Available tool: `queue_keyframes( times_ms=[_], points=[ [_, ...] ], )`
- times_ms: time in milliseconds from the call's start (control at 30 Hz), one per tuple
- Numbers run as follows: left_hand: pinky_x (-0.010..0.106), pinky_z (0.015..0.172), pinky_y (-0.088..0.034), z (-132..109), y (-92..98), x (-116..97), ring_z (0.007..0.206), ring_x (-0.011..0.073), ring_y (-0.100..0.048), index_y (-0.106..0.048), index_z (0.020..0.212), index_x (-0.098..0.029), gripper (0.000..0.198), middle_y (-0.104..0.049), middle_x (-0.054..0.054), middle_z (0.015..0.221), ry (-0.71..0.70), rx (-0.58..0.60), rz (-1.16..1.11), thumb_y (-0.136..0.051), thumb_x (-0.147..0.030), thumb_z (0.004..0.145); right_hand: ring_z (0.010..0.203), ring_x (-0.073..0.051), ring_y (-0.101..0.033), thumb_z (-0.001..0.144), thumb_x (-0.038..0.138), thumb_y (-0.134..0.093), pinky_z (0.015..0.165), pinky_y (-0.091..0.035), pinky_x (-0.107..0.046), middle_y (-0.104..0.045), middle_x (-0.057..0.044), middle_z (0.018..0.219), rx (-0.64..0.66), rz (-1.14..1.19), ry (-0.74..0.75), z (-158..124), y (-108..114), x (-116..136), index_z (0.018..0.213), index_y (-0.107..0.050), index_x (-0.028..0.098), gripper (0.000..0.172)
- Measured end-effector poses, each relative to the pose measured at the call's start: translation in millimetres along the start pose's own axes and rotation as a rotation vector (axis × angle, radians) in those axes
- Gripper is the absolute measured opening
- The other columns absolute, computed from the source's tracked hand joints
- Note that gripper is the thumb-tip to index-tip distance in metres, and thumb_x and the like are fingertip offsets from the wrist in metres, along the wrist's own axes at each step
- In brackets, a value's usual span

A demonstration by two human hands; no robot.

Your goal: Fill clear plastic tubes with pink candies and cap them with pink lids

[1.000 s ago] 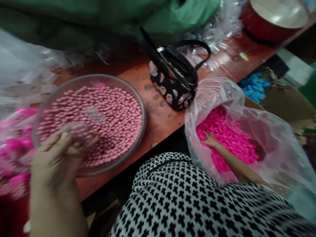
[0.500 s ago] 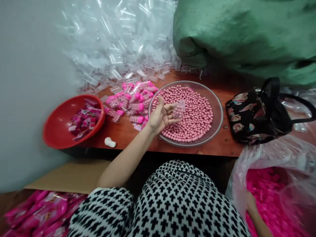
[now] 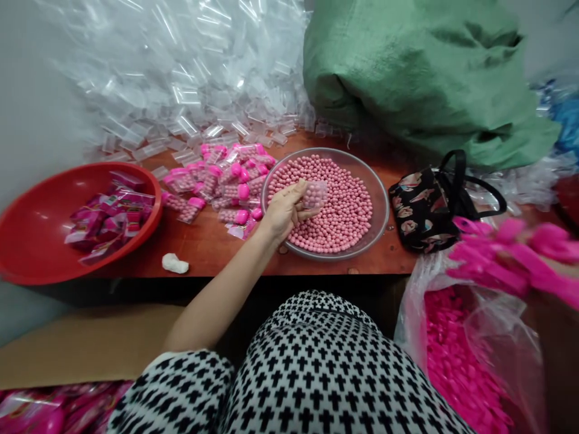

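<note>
My left hand [image 3: 286,211] is closed on a small clear plastic container [image 3: 315,194], pinched between thumb and fingers above the basin's pink balls [image 3: 335,220]. They fill much of a see-through round basin [image 3: 384,211]. On the right, my right hand [image 3: 565,268] is up over the plastic bag, with a heap of bright pink plastic pieces [image 3: 511,256] in it. The pieces hide most of its fingers and are blurred. Below it, the clear bag [image 3: 411,319] holds more such pieces. Left of the basin lie filled clear containers with pink tops [image 3: 235,191].
A red bowl [image 3: 27,199] with pink packets stands at the left. Behind are many empty clear containers [image 3: 190,90] and a large green sack [image 3: 407,78]. A black patterned handbag [image 3: 416,211] sits right of the basin. A white lump [image 3: 174,263] lies near the table edge.
My right hand has come up out of the bag with a heap of pink pieces. My left fingers have closed more around the clear container. The view has shifted to the right.
</note>
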State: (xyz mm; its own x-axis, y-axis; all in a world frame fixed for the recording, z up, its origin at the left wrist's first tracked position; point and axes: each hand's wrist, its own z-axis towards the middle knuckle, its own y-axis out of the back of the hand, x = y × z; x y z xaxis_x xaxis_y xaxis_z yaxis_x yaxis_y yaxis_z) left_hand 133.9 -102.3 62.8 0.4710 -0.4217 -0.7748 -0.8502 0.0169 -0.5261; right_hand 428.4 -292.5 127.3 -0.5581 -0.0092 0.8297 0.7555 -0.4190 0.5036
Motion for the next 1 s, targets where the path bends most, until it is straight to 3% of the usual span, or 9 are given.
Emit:
queue_keyframes(
  times_ms=[100, 167, 300, 367, 433, 533, 733, 900, 1000],
  points=[
    [0.027, 0.071, -0.064, -0.8, 1.6, 1.6, 0.061, 0.0106, -0.07, -0.068, 0.088, -0.012, 0.017, -0.072, 0.001, 0.073, -0.037, -0.002, 0.016, -0.072, -0.029, 0.091, 0.066, -0.021, -0.059, 0.074, 0.036, -0.081, 0.055, -0.047, -0.042, -0.058, -0.006, 0.079, 0.215, 0.33, -0.016, 83.2, -48.4, -2.9, 0.067, -0.057, 0.026, 0.027],
    [0.027, 0.071, -0.065, -0.6, 3.7, 3.3, 0.063, 0.011, -0.071, -0.069, 0.089, -0.013, 0.019, -0.072, 0.001, 0.074, -0.066, 0.004, 0.029, -0.075, -0.03, 0.088, 0.061, -0.015, -0.048, 0.07, 0.037, -0.079, 0.057, -0.045, -0.038, -0.052, -0.003, 0.072, 0.21, 0.217, 0.081, 129.9, -88.9, -4.8, 0.061, -0.051, 0.023, 0.033],
    [0.028, 0.074, -0.065, 1.5, 9.5, 7.5, 0.076, 0.014, -0.074, -0.07, 0.092, -0.014, 0.023, -0.076, 0.004, 0.087, -0.152, 0.014, 0.021, -0.078, -0.033, 0.084, 0.078, -0.024, -0.058, 0.069, 0.034, -0.075, 0.08, -0.052, -0.046, -0.062, -0.006, 0.076, 0.243, -0.131, 0.139, 178.5, -161.3, -13.8, 0.073, -0.063, 0.019, 0.02],
    [0.029, 0.077, -0.065, 3.0, 12.7, 9.7, 0.082, 0.0146, -0.074, -0.071, 0.095, -0.015, 0.025, -0.076, 0.005, 0.095, -0.191, 0.008, 0.021, -0.08, -0.034, 0.081, 0.099, -0.03, -0.062, 0.066, 0.037, -0.08, 0.094, -0.049, -0.051, -0.07, -0.011, 0.102, 0.345, -0.243, 0.231, 187.2, -178.6, -19.8, 0.096, -0.068, 0.018, 0.038],
    [0.029, 0.079, -0.065, 4.3, 15.4, 11.7, 0.086, 0.015, -0.073, -0.072, 0.098, -0.016, 0.028, -0.075, 0.005, 0.101, -0.211, 0.011, 0.025, -0.082, -0.035, 0.08, 0.114, -0.032, -0.061, 0.066, 0.041, -0.082, 0.102, -0.047, -0.052, -0.067, -0.014, 0.125, 0.424, -0.288, 0.296, 191.2, -181.0, -23.8, 0.118, -0.066, 0.018, 0.059],
    [0.03, 0.081, -0.065, 6.0, 17.5, 13.9, 0.091, 0.0163, -0.073, -0.073, 0.1, -0.018, 0.029, -0.075, 0.004, 0.104, -0.239, 0.014, 0.016, -0.083, -0.035, 0.078, 0.11, -0.029, -0.065, 0.076, 0.04, -0.074, 0.097, -0.051, -0.046, -0.065, -0.013, 0.132, 0.391, -0.265, 0.326, 191.2, -167.1, -23.2, 0.126, -0.064, 0.018, 0.056],
    [0.032, 0.079, -0.066, 8.7, 17.2, 15.2, 0.093, 0.019, -0.073, -0.073, 0.099, -0.019, 0.04, -0.075, 0.004, 0.105, -0.291, 0.021, 0.053, -0.088, -0.041, 0.069, 0.085, -0.021, -0.069, 0.084, 0.025, -0.062, 0.08, -0.051, -0.033, -0.077, -0.006, 0.093, 0.427, -0.395, 0.449, 173.7, -138.3, -13.5, 0.094, -0.076, 0.019, 0.019],
    [0.031, 0.073, -0.065, 6.2, 15.4, 15.2, 0.092, 0.0211, -0.073, -0.074, 0.097, -0.019, 0.044, -0.076, 0.006, 0.102, -0.279, 0.073, 0.14, -0.089, -0.046, 0.066, 0.077, -0.019, -0.065, 0.087, 0.019, -0.059, 0.068, -0.043, -0.029, -0.075, -0.006, 0.086, 0.726, -0.673, 0.602, 162.2, -136.6, -19.6, 0.085, -0.076, 0.018, 0.017],
    [0.03, 0.076, -0.064, 3.5, 14.5, 15.1, 0.093, 0.0207, -0.072, -0.075, 0.097, -0.019, 0.042, -0.076, 0.007, 0.103, -0.261, 0.085, 0.188, -0.087, -0.046, 0.068, 0.078, -0.019, -0.061, 0.09, 0.019, -0.059, 0.063, -0.038, -0.029, -0.074, -0.008, 0.086, 0.778, -0.776, 0.701, 159.0, -144.4, -28.6, 0.081, -0.074, 0.02, 0.017]
  ],
)
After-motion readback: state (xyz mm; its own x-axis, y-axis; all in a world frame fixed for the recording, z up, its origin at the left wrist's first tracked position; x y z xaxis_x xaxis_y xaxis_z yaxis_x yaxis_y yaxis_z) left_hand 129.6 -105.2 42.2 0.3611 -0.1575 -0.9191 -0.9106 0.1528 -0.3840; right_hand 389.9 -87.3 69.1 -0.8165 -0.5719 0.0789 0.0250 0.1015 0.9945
